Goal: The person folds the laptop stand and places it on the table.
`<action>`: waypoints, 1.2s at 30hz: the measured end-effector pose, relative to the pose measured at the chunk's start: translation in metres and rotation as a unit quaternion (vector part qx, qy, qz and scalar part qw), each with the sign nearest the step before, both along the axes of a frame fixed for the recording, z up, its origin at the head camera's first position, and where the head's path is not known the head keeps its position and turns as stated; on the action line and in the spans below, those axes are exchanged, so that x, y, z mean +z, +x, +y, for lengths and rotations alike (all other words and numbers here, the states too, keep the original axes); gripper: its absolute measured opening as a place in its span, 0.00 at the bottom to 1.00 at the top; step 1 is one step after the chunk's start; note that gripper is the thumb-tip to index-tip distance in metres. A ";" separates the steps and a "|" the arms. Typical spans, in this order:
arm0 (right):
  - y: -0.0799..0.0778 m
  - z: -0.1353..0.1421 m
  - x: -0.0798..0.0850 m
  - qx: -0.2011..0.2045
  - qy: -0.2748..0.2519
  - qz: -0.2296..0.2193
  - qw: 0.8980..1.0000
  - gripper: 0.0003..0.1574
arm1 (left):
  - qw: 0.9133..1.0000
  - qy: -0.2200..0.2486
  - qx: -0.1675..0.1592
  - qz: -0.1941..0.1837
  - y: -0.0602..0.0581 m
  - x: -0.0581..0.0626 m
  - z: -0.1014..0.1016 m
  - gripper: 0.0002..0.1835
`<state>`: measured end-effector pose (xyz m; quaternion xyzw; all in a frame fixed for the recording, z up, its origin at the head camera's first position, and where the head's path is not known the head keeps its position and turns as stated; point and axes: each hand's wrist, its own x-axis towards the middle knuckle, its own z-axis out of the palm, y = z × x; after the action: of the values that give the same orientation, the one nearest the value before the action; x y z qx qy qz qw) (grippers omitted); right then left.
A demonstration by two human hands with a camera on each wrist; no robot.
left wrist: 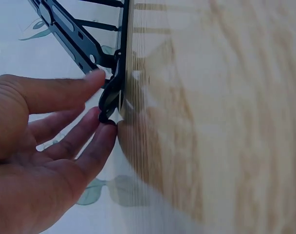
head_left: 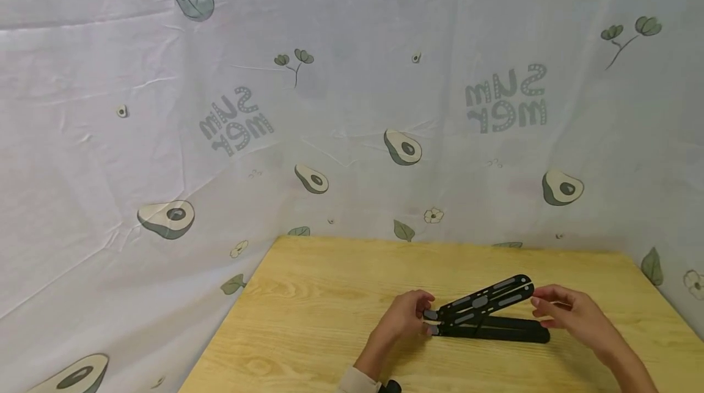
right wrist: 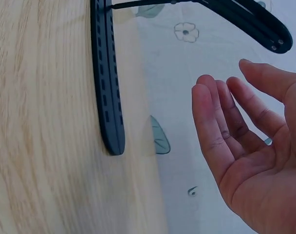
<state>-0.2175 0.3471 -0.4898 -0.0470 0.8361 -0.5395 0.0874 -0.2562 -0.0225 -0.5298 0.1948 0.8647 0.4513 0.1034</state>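
Note:
A black folding laptop stand (head_left: 508, 286) with grey pads sits on the wooden table. Its upper frame slants up to the right above two base bars (head_left: 511, 337), and a thin prop shows between them. Small hooked lips form its left end. My left hand (head_left: 404, 316) holds that lip end; in the left wrist view a fingertip touches the hook (left wrist: 108, 105), with the thumb beside the hinge. Close to the raised right end is my right hand (head_left: 572, 313), fingers loosely bent. The right wrist view has this hand (right wrist: 250, 141) apart from the raised frame (right wrist: 255, 22).
Light wood-grain table (head_left: 308, 295) lies under the stand, with its left edge running diagonally. A pale cloth (head_left: 352, 106) printed with avocados, leaves and lettering hangs behind the table and along its sides.

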 end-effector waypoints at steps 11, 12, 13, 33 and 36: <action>-0.015 0.013 -0.028 0.011 0.034 -0.019 0.999 0.33 | 0.998 -0.011 0.010 0.066 0.005 -0.009 0.005 0.29; -0.016 0.013 -0.030 0.014 0.044 -0.014 0.999 0.33 | 0.997 -0.013 0.011 0.070 0.005 -0.008 0.005 0.28; -0.018 0.014 -0.032 0.016 0.054 -0.009 0.998 0.33 | 0.997 -0.021 0.011 0.079 0.005 -0.007 0.005 0.27; -0.030 0.012 -0.044 0.071 0.077 0.016 0.994 0.27 | 0.999 -0.012 0.048 -0.006 0.022 0.013 0.010 0.09; -0.030 0.012 -0.045 0.076 0.072 0.012 0.994 0.26 | 0.999 -0.017 0.045 -0.014 0.024 0.015 0.014 0.08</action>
<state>-0.2479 0.3594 -0.5348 -0.1099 0.8679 -0.4690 0.1212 -0.2317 -0.0081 -0.5148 0.1474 0.8784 0.4438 0.0983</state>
